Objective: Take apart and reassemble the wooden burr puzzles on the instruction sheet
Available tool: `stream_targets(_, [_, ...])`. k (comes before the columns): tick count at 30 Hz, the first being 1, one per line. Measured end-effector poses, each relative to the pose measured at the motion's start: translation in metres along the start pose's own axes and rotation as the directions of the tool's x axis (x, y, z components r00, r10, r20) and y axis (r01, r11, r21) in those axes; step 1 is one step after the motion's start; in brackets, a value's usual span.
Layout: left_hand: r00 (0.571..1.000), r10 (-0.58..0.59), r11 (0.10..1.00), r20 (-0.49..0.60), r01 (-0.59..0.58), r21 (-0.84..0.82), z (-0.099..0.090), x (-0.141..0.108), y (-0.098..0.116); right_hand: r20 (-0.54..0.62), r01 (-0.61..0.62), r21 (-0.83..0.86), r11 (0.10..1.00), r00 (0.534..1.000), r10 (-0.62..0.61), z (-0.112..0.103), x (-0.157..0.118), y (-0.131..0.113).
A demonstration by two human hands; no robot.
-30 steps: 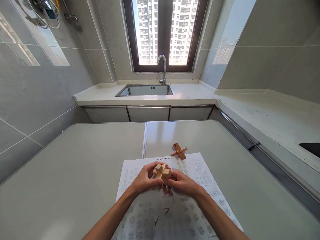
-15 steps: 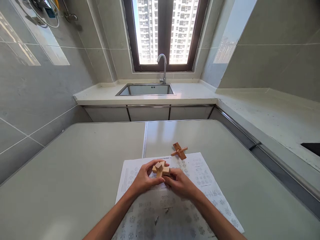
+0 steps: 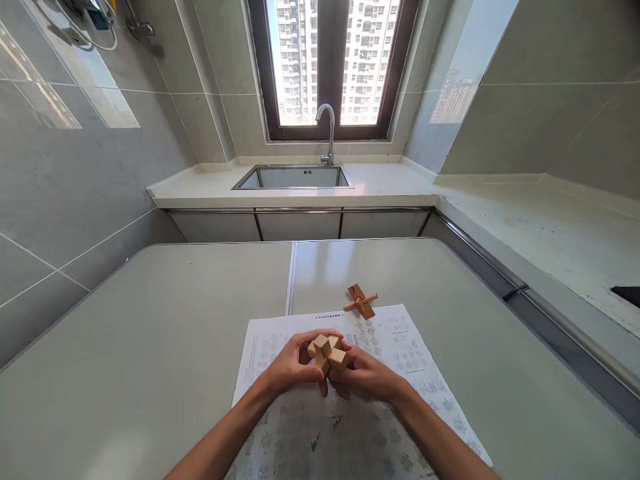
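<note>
Between my two hands is a pale wooden burr puzzle (image 3: 330,353), made of short square bars that cross one another. My left hand (image 3: 297,363) grips it from the left, its thumb at the lower front and its fingers curled round the back. From the right, my right hand (image 3: 365,373) closes on it, with the fingers partly hidden under and behind the wood. The puzzle is held over a printed instruction sheet (image 3: 410,400) covered with small diagrams. Just beyond the sheet's top edge lies a reddish-brown wooden cross-shaped piece (image 3: 361,302), made of a flat slat and a rod.
The sheet lies on a pale table (image 3: 150,347) with a seam down its far middle. Beyond stand a white counter (image 3: 390,180) with a sink (image 3: 295,188), a faucet (image 3: 330,137) and a window (image 3: 333,67). Another counter (image 3: 560,227) runs along the right.
The puzzle has been turned and tilted in my hands, showing more bar ends, and sits slightly lower and to the right. My right hand has shifted its grip. The brown piece stays put.
</note>
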State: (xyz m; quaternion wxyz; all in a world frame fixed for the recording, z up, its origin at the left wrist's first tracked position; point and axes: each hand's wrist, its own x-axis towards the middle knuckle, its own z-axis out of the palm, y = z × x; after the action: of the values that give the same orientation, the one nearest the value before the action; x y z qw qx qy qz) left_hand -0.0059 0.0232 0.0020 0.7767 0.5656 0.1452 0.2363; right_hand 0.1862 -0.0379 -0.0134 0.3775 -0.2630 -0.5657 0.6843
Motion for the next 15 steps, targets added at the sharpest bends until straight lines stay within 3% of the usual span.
stream_targets(6, [0.998, 0.032, 0.998, 0.06, -0.029, -0.049, 0.001, 0.0, -0.001, 0.133, 0.0, 0.262, 0.965, 0.99, -0.036, 0.006, 0.002, 0.011])
stream_targets(15, [0.972, 0.048, 0.995, 0.231, -0.025, -0.101, 0.006, 0.002, -0.008, 0.338, -0.121, 0.399, 0.909, 0.941, -0.023, 0.006, 0.002, 0.023])
